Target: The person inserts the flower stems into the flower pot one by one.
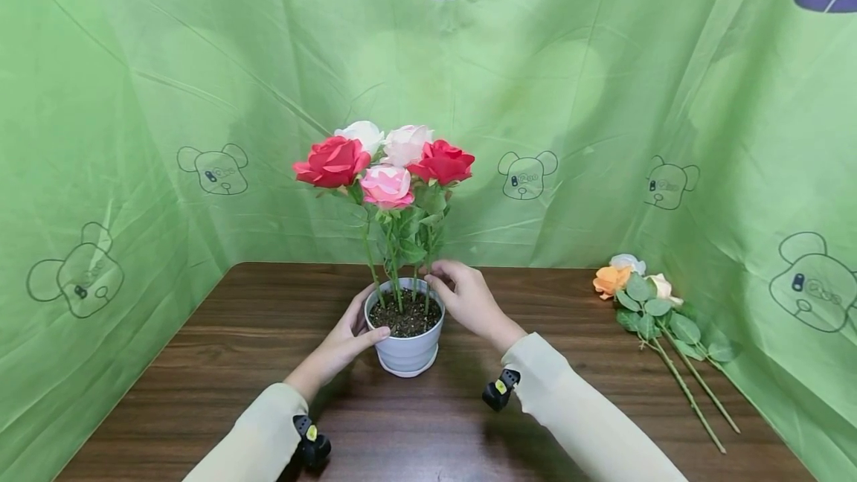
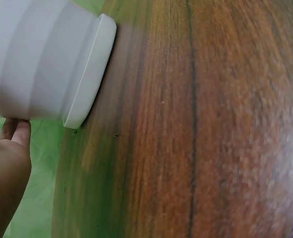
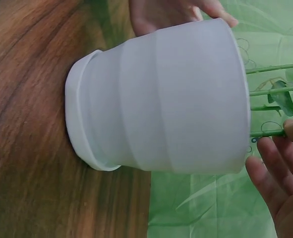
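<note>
A white flower pot (image 1: 410,354) full of dark soil (image 1: 405,322) stands on its saucer at the middle of the table. My left hand (image 1: 344,333) holds its left side, thumb at the rim and fingers along the wall; the left wrist view shows those fingertips (image 2: 21,131) against the pot. Several roses rise from the soil: red, pink (image 1: 387,187), pale pink and white. At the right rim, my right hand (image 1: 469,296) pinches a green stem (image 3: 267,133) between thumb and fingers, just above the pot. That stem seems to lead up to the right red rose (image 1: 442,162).
On the table's right side lie loose roses with long stems (image 1: 689,385): an orange one (image 1: 612,281), a whitish one and a cream one. A green printed cloth (image 1: 569,110) hangs behind and at both sides of the brown wooden table (image 1: 268,326).
</note>
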A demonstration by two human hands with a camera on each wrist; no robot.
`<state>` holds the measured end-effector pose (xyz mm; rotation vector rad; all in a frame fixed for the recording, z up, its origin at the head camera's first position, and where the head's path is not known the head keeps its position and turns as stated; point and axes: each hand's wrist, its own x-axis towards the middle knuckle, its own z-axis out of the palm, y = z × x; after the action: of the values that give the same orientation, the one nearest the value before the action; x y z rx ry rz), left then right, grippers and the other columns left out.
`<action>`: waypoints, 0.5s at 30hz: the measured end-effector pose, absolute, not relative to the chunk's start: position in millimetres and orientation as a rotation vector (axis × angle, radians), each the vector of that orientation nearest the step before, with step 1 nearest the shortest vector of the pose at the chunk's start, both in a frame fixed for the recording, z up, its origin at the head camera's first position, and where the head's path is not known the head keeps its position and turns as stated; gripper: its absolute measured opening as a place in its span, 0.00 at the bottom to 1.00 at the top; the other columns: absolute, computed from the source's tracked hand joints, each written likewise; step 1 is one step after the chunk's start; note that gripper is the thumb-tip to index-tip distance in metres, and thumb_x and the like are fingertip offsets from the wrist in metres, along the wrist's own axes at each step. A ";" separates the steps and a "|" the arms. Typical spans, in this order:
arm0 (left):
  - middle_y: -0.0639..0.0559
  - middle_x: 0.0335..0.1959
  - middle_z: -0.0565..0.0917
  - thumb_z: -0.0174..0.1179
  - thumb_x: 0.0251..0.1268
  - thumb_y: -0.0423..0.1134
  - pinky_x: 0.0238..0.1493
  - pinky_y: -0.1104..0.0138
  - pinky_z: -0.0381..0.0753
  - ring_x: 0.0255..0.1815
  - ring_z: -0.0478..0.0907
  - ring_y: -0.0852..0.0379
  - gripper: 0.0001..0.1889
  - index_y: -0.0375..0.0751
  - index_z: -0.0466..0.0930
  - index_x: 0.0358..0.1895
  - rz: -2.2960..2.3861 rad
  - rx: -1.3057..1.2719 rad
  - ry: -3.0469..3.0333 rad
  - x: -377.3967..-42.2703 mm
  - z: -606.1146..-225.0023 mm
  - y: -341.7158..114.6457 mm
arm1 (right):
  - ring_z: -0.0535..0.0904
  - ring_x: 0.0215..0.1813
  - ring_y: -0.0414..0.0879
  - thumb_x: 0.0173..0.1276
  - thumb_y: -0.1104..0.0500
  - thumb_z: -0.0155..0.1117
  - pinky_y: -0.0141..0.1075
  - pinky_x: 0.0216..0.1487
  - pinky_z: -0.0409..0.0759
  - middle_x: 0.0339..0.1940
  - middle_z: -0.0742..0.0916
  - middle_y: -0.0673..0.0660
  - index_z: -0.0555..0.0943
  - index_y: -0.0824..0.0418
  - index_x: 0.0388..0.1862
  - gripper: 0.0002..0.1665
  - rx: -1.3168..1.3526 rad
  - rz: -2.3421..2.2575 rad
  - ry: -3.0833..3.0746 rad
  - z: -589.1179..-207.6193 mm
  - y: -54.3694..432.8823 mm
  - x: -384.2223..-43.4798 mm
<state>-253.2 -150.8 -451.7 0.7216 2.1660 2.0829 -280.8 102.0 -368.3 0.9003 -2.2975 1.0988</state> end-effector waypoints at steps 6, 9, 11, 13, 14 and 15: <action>0.40 0.80 0.51 0.63 0.69 0.33 0.70 0.71 0.57 0.79 0.47 0.45 0.44 0.46 0.44 0.81 2.086 0.708 2.167 -253.2 -452.2 -150.3 | 0.82 0.33 0.39 0.72 0.63 0.64 0.35 0.36 0.83 0.36 0.88 0.52 0.85 0.63 0.43 0.05 0.872 1.101 -2.314 -371.8 100.2 -279.7; 0.41 0.80 0.52 0.63 0.69 0.33 0.69 0.73 0.59 0.79 0.48 0.46 0.45 0.47 0.44 0.81 2.094 0.701 2.162 -253.4 -453.0 -150.4 | 0.82 0.33 0.39 0.72 0.62 0.65 0.34 0.36 0.83 0.36 0.88 0.52 0.85 0.62 0.42 0.04 0.860 1.097 -2.321 -374.0 99.5 -279.9; 0.41 0.80 0.52 0.63 0.68 0.33 0.68 0.74 0.60 0.79 0.48 0.46 0.45 0.47 0.44 0.81 2.100 0.703 2.157 -253.3 -453.3 -150.5 | 0.82 0.33 0.39 0.72 0.61 0.66 0.33 0.36 0.83 0.35 0.88 0.51 0.85 0.60 0.41 0.04 0.859 1.092 -2.323 -375.6 99.3 -280.5; 0.41 0.80 0.52 0.64 0.68 0.33 0.68 0.75 0.60 0.79 0.49 0.46 0.45 0.47 0.45 0.81 2.110 0.708 2.148 -252.8 -453.2 -150.7 | 0.82 0.33 0.39 0.71 0.61 0.66 0.33 0.36 0.82 0.35 0.87 0.50 0.85 0.59 0.40 0.03 0.855 1.095 -2.328 -376.6 99.4 -280.7; 0.41 0.80 0.52 0.64 0.68 0.33 0.67 0.76 0.61 0.79 0.48 0.46 0.45 0.47 0.45 0.81 2.114 0.713 2.144 -252.6 -453.1 -150.7 | 0.82 0.33 0.38 0.71 0.61 0.66 0.33 0.36 0.82 0.34 0.87 0.49 0.85 0.59 0.39 0.03 0.852 1.100 -2.330 -376.9 99.5 -281.0; 0.41 0.80 0.52 0.64 0.68 0.33 0.67 0.76 0.61 0.79 0.48 0.46 0.45 0.47 0.45 0.81 2.117 0.717 2.141 -252.4 -453.1 -150.7 | 0.82 0.33 0.38 0.71 0.60 0.67 0.34 0.36 0.82 0.34 0.87 0.49 0.85 0.58 0.39 0.02 0.849 1.111 -2.334 -377.0 99.7 -281.1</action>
<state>-252.4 -150.7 -453.1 0.7170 2.1413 2.1171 -281.1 99.7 -377.0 0.8486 -2.3343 1.1111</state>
